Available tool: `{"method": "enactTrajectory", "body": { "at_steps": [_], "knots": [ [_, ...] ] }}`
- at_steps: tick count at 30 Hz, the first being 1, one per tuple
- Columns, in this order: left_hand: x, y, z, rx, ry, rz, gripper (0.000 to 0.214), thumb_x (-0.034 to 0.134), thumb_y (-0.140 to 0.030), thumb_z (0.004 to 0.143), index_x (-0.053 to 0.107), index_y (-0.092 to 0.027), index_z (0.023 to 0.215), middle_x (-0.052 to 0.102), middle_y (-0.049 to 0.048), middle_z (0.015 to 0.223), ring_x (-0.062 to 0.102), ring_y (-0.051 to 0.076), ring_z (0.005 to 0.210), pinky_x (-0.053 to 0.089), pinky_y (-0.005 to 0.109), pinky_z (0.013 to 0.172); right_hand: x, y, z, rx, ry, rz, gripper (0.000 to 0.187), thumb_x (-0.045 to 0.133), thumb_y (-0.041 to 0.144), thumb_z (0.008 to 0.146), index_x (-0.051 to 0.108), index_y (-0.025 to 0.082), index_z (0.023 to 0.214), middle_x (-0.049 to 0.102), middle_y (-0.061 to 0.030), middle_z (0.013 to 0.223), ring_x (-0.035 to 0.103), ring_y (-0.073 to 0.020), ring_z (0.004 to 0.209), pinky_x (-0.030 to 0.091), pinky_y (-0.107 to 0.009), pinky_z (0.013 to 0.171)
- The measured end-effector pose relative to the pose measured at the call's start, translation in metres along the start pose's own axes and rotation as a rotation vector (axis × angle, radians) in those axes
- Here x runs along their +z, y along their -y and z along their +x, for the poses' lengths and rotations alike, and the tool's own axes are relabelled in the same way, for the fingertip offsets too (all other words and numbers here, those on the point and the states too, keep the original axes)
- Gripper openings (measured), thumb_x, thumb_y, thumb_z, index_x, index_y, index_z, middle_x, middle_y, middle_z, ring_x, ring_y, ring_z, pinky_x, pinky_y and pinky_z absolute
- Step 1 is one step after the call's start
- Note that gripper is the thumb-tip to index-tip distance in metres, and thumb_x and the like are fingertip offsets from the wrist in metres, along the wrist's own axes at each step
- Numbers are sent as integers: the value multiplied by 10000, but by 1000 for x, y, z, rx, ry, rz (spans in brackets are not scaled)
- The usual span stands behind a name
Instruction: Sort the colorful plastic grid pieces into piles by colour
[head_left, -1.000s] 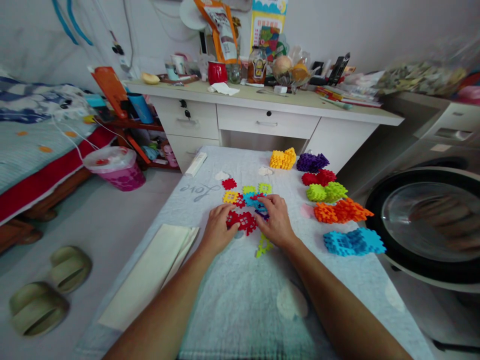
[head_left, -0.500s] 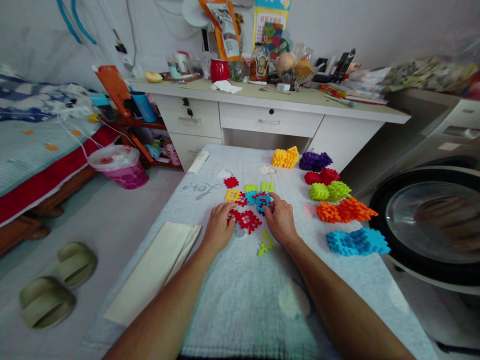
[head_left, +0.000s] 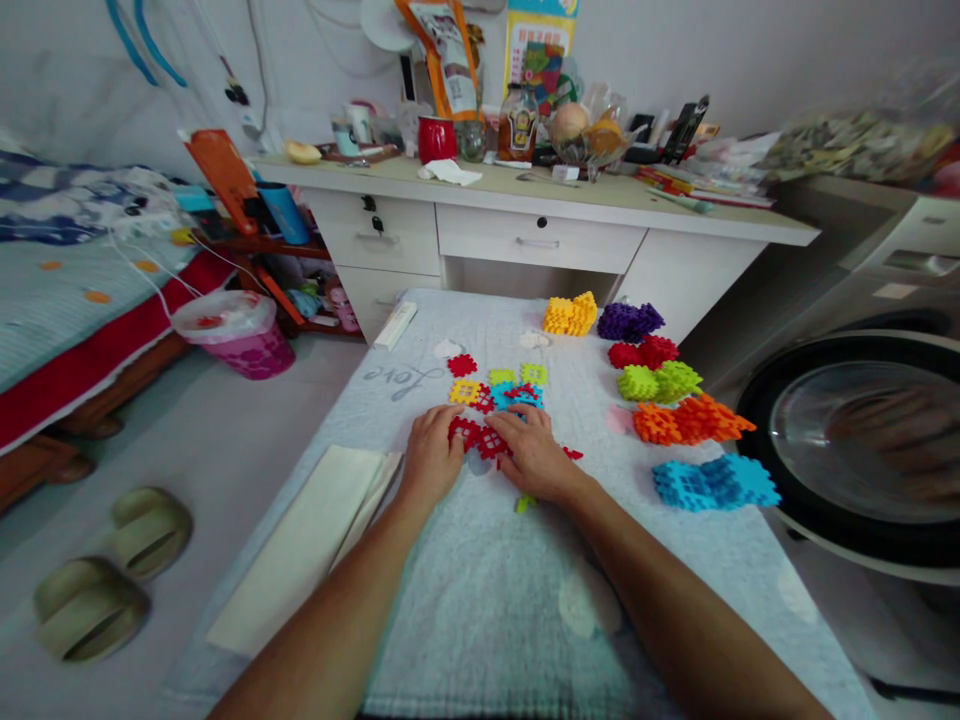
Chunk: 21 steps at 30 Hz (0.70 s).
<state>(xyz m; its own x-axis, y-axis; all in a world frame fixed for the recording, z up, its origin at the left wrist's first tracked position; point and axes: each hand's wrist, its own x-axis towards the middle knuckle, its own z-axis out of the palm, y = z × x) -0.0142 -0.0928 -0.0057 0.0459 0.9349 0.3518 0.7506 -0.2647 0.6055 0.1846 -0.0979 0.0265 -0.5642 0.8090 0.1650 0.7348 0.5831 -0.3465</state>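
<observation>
My left hand (head_left: 433, 450) pinches the left edge of a red notched plastic building piece (head_left: 466, 432) with a window-like grid. A second red gridded piece (head_left: 491, 442) sits against it, and my right hand (head_left: 538, 455) has its fingers closed on that one's right side. Just beyond lie a yellow gridded piece (head_left: 464, 391), blue pieces (head_left: 504, 394) with red ones on them, and green pieces (head_left: 534, 373). A solid red piece (head_left: 462, 365) lies farther off. My right hand mostly covers a green piece (head_left: 525, 503) and a red piece (head_left: 572, 453).
Stacks of yellow (head_left: 570, 314), purple (head_left: 631, 321), red, green, orange (head_left: 694, 420) and blue (head_left: 716, 483) pieces line the cloth-covered table's right side. A folded cream cloth (head_left: 304, 540) lies left. Behind stands a cluttered desk (head_left: 540, 240); a washing machine (head_left: 862, 300) is at right.
My right hand has moved left and nearer, from the blue pieces onto the red gridded piece. A red piece now shows right of that hand. My left hand stays nearly in place.
</observation>
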Motion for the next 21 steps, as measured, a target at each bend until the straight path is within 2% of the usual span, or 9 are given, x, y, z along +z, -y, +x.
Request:
{"method": "enactTrajectory", "body": {
  "at_steps": [6,9,11,16,21],
  "knots": [
    [-1,1,0,-9,24,13,397,487,-122,809,631,-170,1176,673,123,1188,597,268,1155,460,478,1051,-6,-9,0,-18,-34,89,516,672,301,851,570,153,1335,627,-144,1278,494,-297,1197,365,-485,1054],
    [0,0,0,-13,13,5,404,493,-126,803,634,-181,1177,675,116,1187,600,267,1142,466,478,1041,-16,-17,0,-33,-94,176,412,648,253,848,595,155,1245,637,-132,1200,569,-250,1103,442,-419,999],
    [0,0,0,-15,10,0,401,489,-128,805,637,-185,1174,677,111,1181,601,267,1138,468,477,1037,-25,-25,-1,5,-158,189,413,615,183,825,584,163,1237,625,-127,1183,583,-236,1093,468,-394,978],
    [0,-1,0,-21,38,-1,401,471,-122,807,637,-166,1170,681,119,1174,600,266,1124,475,480,1021,-46,-51,-12,164,-266,-3,600,566,104,762,500,126,1358,579,-169,1254,540,-285,1174,442,-442,1038],
    [1,0,-1,-17,32,7,406,481,-124,803,635,-174,1175,680,111,1182,599,264,1117,473,478,1021,-44,-65,-18,336,-164,-283,689,515,24,726,469,70,1411,573,-210,1256,518,-331,1139,403,-478,1035]
  ]
}}
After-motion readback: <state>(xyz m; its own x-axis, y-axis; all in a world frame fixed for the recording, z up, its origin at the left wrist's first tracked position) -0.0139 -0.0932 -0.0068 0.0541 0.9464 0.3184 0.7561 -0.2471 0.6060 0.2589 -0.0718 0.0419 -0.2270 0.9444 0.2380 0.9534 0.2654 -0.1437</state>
